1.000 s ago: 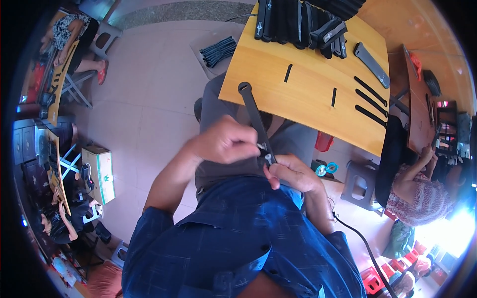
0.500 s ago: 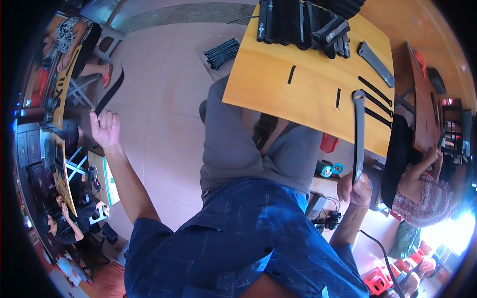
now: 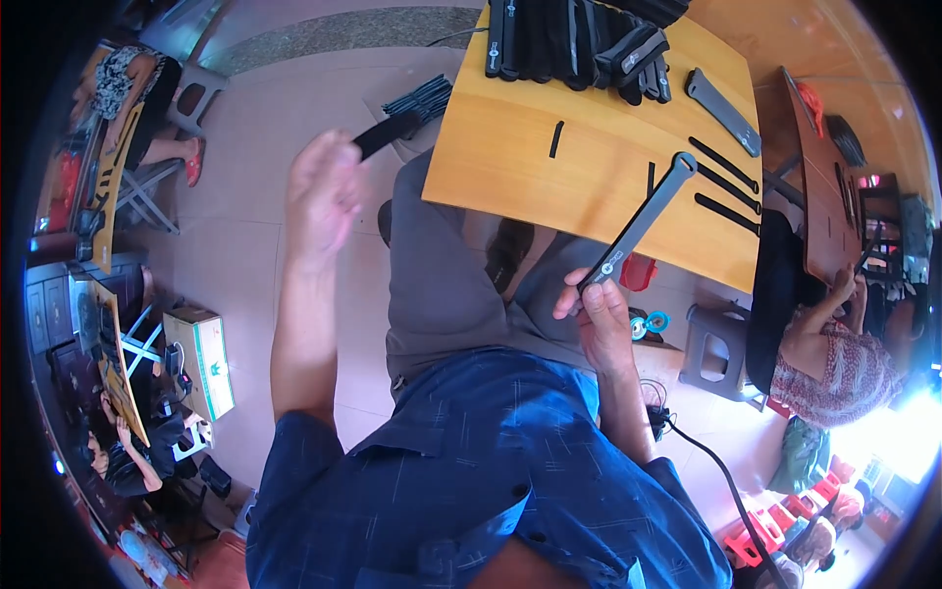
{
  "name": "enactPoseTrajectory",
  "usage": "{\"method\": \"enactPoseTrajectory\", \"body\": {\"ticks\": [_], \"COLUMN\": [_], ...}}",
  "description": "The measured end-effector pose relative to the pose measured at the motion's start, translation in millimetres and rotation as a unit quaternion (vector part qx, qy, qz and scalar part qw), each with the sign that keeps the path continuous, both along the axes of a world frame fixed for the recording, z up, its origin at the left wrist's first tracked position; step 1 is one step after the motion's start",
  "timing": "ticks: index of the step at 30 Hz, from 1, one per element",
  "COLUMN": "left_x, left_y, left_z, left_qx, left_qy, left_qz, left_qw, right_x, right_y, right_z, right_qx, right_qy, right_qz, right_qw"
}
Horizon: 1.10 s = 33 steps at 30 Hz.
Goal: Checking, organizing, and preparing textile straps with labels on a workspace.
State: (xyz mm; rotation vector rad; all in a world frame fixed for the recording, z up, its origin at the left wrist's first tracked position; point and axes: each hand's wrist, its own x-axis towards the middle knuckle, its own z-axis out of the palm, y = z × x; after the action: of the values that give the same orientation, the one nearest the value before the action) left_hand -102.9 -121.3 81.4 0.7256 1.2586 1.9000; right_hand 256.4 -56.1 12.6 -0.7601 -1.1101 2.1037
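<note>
My left hand (image 3: pixel 324 196), blurred by motion, is raised over the floor left of the table. Its closed fingers hold a black strap (image 3: pixel 389 133) that sticks out to the right. In front of my lap, my right hand (image 3: pixel 602 319) pinches the lower end of a long grey-black strap (image 3: pixel 643 218). That strap slants up over the near table edge, a round eyelet at its top. On the yellow wooden table (image 3: pixel 491 167) lie two short black strips (image 3: pixel 556 139), one partly behind the held strap. Several narrow black straps with looped ends (image 3: pixel 728 213) lie at the right.
A thick pile of black straps (image 3: pixel 549 44) covers the table's far side, with a wider grey strap (image 3: pixel 724 113) to its right. Dark bundled strips (image 3: pixel 420 99) lie on the floor beyond the table's left edge. A grey stool (image 3: pixel 719 344) stands right. Other people sit at side tables.
My left hand has swung right, toward the table, with its black strap. My right hand has moved left and up, and its strap has tilted from upright to slanting.
</note>
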Motion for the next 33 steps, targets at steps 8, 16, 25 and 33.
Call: {"method": "enactPoseTrajectory", "body": {"ticks": [8, 16, 25, 33], "left_x": [12, -18, -28, -51], "left_y": [64, 39, 89, 133], "left_z": [-28, -89, -88, -98], "left_qx": [-0.004, -0.27, -0.267, -0.289], "left_qy": [-0.008, 0.032, 0.141, 0.273], "left_qz": [-0.173, -0.071, -0.09, -0.117], "left_qw": [0.985, 0.96, 0.949, 0.91], "right_x": [17, 16, 3, 3], "right_y": [-2, 6, 7, -2], "right_z": [-8, -14, -12, -20], "right_qx": [0.0, -0.018, -0.032, -0.062], "right_qy": [-0.008, -0.035, -0.039, -0.023], "right_qz": [-0.015, -0.011, -0.016, -0.008], "right_qw": [1.0, 0.999, 0.999, 0.998]}}
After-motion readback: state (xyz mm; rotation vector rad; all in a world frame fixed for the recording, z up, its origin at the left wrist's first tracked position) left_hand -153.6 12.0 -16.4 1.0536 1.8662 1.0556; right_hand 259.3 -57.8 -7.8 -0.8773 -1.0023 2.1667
